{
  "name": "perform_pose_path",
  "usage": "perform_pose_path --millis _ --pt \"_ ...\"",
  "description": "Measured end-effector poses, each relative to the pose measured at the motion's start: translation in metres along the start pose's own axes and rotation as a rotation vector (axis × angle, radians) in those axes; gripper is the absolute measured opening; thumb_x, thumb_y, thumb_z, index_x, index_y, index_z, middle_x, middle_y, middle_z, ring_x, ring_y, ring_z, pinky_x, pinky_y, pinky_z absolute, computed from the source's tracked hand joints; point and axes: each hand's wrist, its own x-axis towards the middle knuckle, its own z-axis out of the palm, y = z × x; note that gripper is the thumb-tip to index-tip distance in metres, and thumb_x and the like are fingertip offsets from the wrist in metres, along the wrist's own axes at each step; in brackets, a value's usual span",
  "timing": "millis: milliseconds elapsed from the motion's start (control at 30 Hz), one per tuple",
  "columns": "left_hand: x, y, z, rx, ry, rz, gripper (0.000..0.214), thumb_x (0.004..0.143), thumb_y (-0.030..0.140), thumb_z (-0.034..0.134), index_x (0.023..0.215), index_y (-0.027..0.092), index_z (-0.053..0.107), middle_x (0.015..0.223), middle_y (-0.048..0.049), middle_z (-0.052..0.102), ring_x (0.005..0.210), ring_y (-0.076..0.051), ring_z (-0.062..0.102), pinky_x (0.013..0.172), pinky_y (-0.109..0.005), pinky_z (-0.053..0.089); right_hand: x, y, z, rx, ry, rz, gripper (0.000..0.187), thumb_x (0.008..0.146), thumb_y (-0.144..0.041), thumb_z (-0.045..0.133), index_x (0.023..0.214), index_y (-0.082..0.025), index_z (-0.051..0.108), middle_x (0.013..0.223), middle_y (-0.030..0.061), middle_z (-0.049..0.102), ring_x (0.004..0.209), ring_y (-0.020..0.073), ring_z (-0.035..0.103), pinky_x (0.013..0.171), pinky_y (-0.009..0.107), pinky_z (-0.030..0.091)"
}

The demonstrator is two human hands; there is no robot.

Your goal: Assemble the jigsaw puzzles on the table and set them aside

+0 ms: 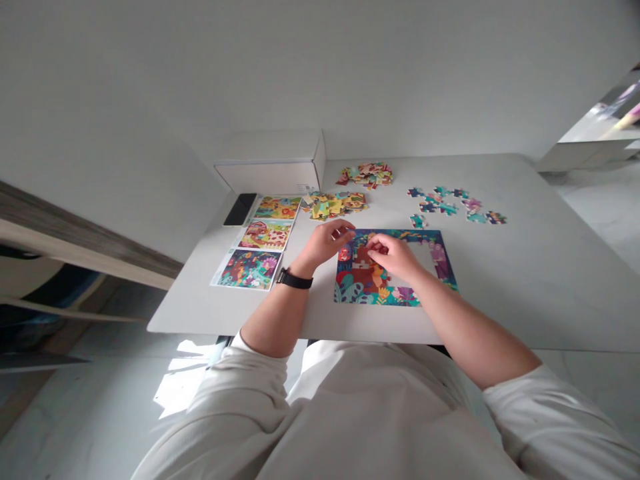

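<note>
A partly assembled jigsaw puzzle (345,298) lies in front of me, its dark blue frame filled along the edges and its left inside, with bare white in the middle and right. My left hand (327,243) hovers at the puzzle's upper left corner, fingers curved and apart, seemingly holding nothing. Over the inner left part, my right hand (395,256) has thumb and fingertips pinched together; whatever may be between them is hidden. Loose teal and purple puzzle pieces (440,200) are scattered beyond the puzzle to the right.
A picture sheet (253,245) with three printed scenes lies at the left, beside a black phone (241,209). Behind stands a white box (270,167). Two heaps, yellow puzzle pieces (335,205) and red-yellow puzzle pieces (367,175), rest on the white table (530,280) near the wall.
</note>
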Motion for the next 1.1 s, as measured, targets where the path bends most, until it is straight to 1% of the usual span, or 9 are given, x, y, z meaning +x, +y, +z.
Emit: perform_pose_path --millis 133,267,400,533,600,667,767,933,1100 --pt "0.0 0.002 -0.001 0.031 0.007 0.007 0.021 0.099 0.032 0.069 0.111 0.018 0.078 0.091 -0.0035 0.076 0.076 -0.013 0.063 0.072 -0.025 0.051 -0.002 -0.005 -0.001 -0.107 -0.058 0.005 0.006 0.09 -0.023 0.073 0.096 -0.024 0.073 0.09 0.0008 0.08 0.078 0.0189 0.072 0.074 0.03 0.052" --pt "0.0 0.001 -0.001 0.067 0.002 0.021 0.02 0.1 0.032 0.069 0.111 0.018 0.078 0.091 -0.0038 0.076 0.076 -0.013 0.064 0.072 -0.025 0.052 -0.003 -0.007 -0.001 -0.151 -0.074 0.028 0.009 0.09 -0.018 0.074 0.097 -0.024 0.074 0.088 0.0001 0.081 0.076 0.018 0.074 0.073 0.028 0.052" --pt "0.0 0.0 -0.003 0.092 0.008 0.033 0.02 0.099 0.031 0.07 0.112 0.018 0.078 0.092 -0.0038 0.077 0.077 -0.013 0.065 0.073 -0.025 0.052 -0.004 -0.005 0.0 -0.179 -0.1 0.022 0.009 0.091 -0.017 0.076 0.097 -0.024 0.075 0.087 -0.0001 0.082 0.077 0.0179 0.075 0.071 0.027 0.051" --pt "-0.001 0.0 -0.004 0.093 -0.027 0.045 0.021 0.1 0.032 0.069 0.113 0.018 0.079 0.094 -0.0041 0.078 0.076 -0.013 0.065 0.072 -0.025 0.052 -0.005 -0.005 0.0 -0.233 -0.111 0.008 0.014 0.09 -0.017 0.078 0.101 -0.024 0.076 0.087 -0.0002 0.081 0.076 0.018 0.075 0.07 0.028 0.05" --pt "-0.002 0.0 -0.005 0.111 -0.047 0.062 0.02 0.098 0.031 0.071 0.112 0.018 0.079 0.098 -0.0049 0.079 0.076 -0.014 0.065 0.073 -0.026 0.052 -0.005 -0.005 0.0 -0.268 -0.113 -0.025 0.017 0.088 -0.017 0.08 0.103 -0.024 0.076 0.09 0.0007 0.081 0.079 0.0191 0.075 0.073 0.029 0.051" --pt "-0.003 -0.002 -0.005 0.154 -0.075 0.085 0.019 0.096 0.03 0.074 0.11 0.018 0.079 0.102 -0.0059 0.08 0.076 -0.014 0.066 0.075 -0.027 0.052 -0.005 -0.005 0.0 -0.302 -0.112 -0.073 0.018 0.087 -0.016 0.081 0.102 -0.024 0.076 0.096 0.0024 0.081 0.087 0.021 0.075 0.08 0.031 0.053" --pt "-0.003 -0.005 -0.005 0.237 -0.137 0.119 0.019 0.093 0.031 0.077 0.108 0.019 0.08 0.103 -0.0062 0.079 0.077 -0.016 0.066 0.076 -0.028 0.052 -0.004 -0.002 -0.001 -0.368 -0.104 -0.118 0.017 0.087 -0.016 0.082 0.101 -0.023 0.076 0.104 0.0055 0.08 0.098 0.0239 0.074 0.089 0.035 0.054" --pt "-0.003 -0.011 -0.003 0.332 -0.196 0.141 0.018 0.09 0.032 0.081 0.104 0.02 0.08 0.101 -0.0063 0.078 0.082 -0.019 0.067 0.079 -0.029 0.052 -0.003 0.003 0.001 -0.473 -0.112 -0.116 0.018 0.09 -0.021 0.082 0.107 -0.022 0.078 0.11 0.0081 0.075 0.103 0.0257 0.072 0.092 0.036 0.055" --pt "-0.004 -0.01 -0.001 0.373 -0.225 0.125 0.015 0.092 0.031 0.079 0.103 0.021 0.081 0.103 -0.0069 0.078 0.089 -0.021 0.07 0.084 -0.03 0.053 -0.004 0.003 0.001 -0.543 -0.13 -0.107 0.019 0.093 -0.027 0.081 0.112 -0.021 0.079 0.112 0.0095 0.073 0.104 0.0263 0.071 0.093 0.037 0.055"
